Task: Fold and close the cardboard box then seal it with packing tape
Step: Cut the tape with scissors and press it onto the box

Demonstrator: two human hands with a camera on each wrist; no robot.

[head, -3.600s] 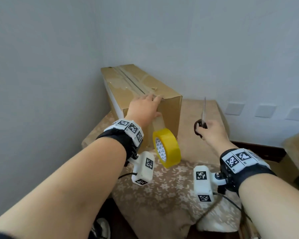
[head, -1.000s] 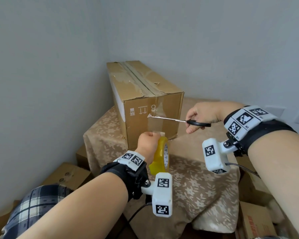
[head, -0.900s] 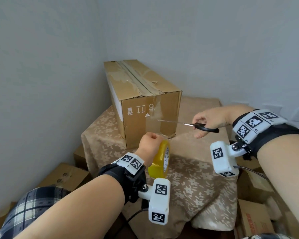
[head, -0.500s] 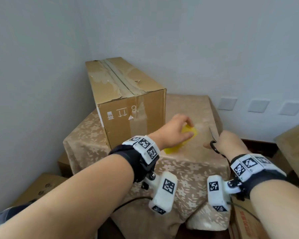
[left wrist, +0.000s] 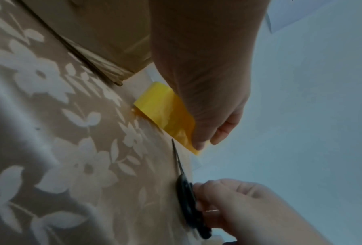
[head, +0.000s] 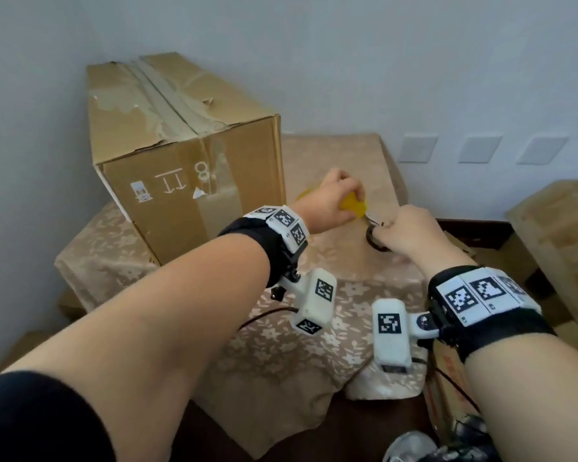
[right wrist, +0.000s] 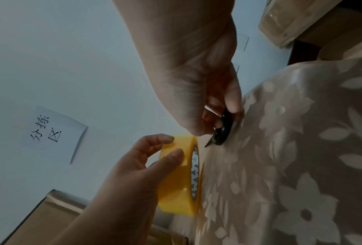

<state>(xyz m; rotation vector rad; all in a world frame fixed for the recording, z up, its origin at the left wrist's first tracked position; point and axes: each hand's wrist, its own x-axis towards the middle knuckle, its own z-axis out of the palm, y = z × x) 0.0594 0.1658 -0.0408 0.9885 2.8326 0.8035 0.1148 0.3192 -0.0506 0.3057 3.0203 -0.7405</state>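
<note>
The closed cardboard box (head: 187,151) stands at the table's back left, with clear tape along its top seam and down its near face. My left hand (head: 331,198) grips the yellow tape roll (right wrist: 182,175), which lies flat on the floral cloth right of the box. The roll (left wrist: 165,114) shows under my left palm (left wrist: 201,82) in the left wrist view. My right hand (head: 411,228) holds black-handled scissors (head: 376,236) low on the cloth, just right of the roll. Their blades (left wrist: 177,159) lie closed, pointing toward the roll.
A beige floral tablecloth (head: 301,345) covers the small table. Grey walls close in behind and to the left. Other cardboard boxes (head: 561,241) sit on the right, lower down. A paper note (right wrist: 52,134) hangs on the wall. The cloth's near edge drops off in front.
Both hands came down from in front of the box's near face to the cloth right of the box. The roll went from hanging upright to lying flat, and the scissors lowered beside it.
</note>
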